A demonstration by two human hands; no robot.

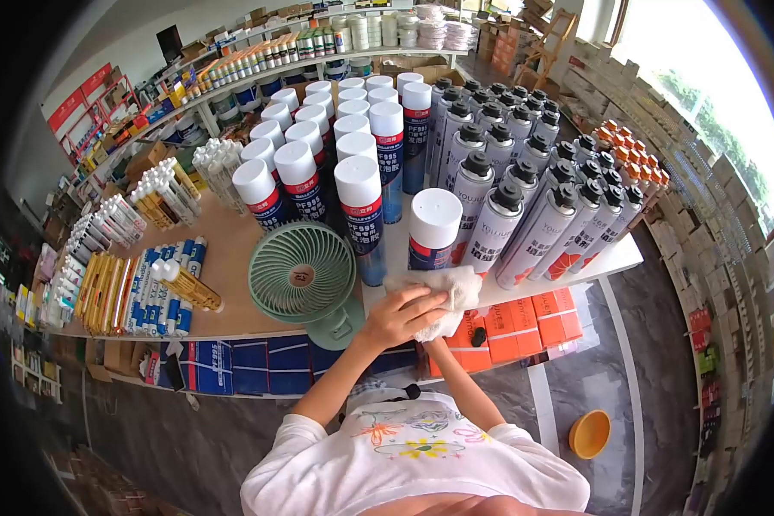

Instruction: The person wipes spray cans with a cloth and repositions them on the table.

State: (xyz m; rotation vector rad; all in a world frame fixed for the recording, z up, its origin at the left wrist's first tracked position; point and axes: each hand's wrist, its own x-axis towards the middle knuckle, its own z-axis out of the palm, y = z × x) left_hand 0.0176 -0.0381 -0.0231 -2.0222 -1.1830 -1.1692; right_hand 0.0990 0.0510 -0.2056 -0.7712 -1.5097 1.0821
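A crumpled white cloth [457, 291] is bunched at the table's front edge, just below a white-capped spray can [434, 225] with a blue and red body. My left hand [406, 315] is closed over the cloth from the left, its fingers bent across it. My right forearm [460, 378] reaches up to the underside of the cloth, and the hand and its fingers are hidden there. Left of my hands stands a green desk fan [303, 273]. Rows of white-capped cans [359, 202] stand behind it, and silver cans with black tops [500, 222] stand to the right.
Tubes in blue and white [159, 288] and gold tubes [103, 288] stand on the left of the table [232, 314]. Orange boxes [512, 331] and blue boxes [249, 365] sit beneath it. A yellow bowl [590, 434] is on the floor at right. Stocked shelves line the back.
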